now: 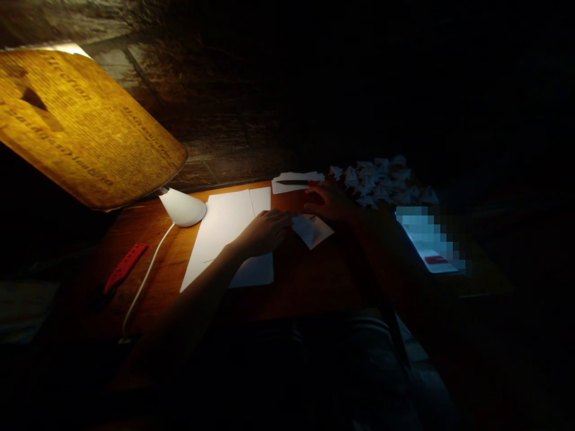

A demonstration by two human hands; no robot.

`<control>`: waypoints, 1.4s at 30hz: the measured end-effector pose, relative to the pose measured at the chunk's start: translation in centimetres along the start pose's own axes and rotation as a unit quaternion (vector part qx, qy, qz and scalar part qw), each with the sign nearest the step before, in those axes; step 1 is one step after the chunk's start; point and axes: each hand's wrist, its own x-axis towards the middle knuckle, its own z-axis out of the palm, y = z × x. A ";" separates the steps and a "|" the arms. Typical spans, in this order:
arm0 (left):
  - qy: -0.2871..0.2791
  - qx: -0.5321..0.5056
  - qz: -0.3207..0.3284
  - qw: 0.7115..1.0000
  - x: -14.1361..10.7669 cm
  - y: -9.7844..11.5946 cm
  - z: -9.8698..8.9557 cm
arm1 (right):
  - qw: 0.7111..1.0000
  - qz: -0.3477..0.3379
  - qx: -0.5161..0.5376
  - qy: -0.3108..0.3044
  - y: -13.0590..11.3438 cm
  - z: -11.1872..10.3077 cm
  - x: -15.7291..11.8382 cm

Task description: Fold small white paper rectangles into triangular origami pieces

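My left hand (268, 230) lies palm down over the right side of the white paper sheets (224, 224), fingers stretched out. Its fingertips reach the left edge of a folded piece of white paper (309, 230) on the table. Beyond that piece is my right hand (331, 202), its fingers apart and curved. Close to its fingertips is the red handle of a knife (291, 182) with a dark blade, lying on a small stack of white paper (287, 189). Whether a finger touches the handle is hard to see in the dim light.
A lit lamp with a printed shade (90, 131) stands left on the wooden table (323, 281), its white cord (150, 269) trailing forward. A red power strip (126, 266) lies beside it. Several folded paper pieces (377, 179) are heaped back right, near a glowing phone (429, 245).
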 end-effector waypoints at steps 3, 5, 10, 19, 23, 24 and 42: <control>0.001 -0.005 -0.005 1.000 0.0 0.0 0.1 | 1.000 0.008 -0.019 0.011 -0.6 0.0 -0.2; -0.001 -0.010 -0.006 1.000 -0.1 0.0 0.1 | 1.000 0.008 -0.028 0.008 -0.9 0.0 -0.4; -0.013 -0.015 -0.012 1.000 0.0 0.0 -0.1 | 0.999 0.013 -0.033 -0.005 -1.1 -0.2 -0.5; -0.015 0.010 -0.038 0.999 -0.7 -1.4 -1.1 | 1.000 -0.003 -0.028 -0.010 -0.6 0.0 -0.4; -0.007 0.027 -0.044 0.999 -1.0 -1.6 -1.4 | 1.000 0.004 -0.028 -0.004 -0.7 0.1 -0.4; -0.002 0.030 -0.044 0.999 -1.0 -1.6 -1.4 | 1.000 0.002 -0.027 -0.002 -0.8 0.2 -0.4; -0.002 0.061 -0.015 0.998 -1.2 -1.5 -1.5 | 0.999 0.007 -0.032 -0.004 -0.9 0.1 -0.3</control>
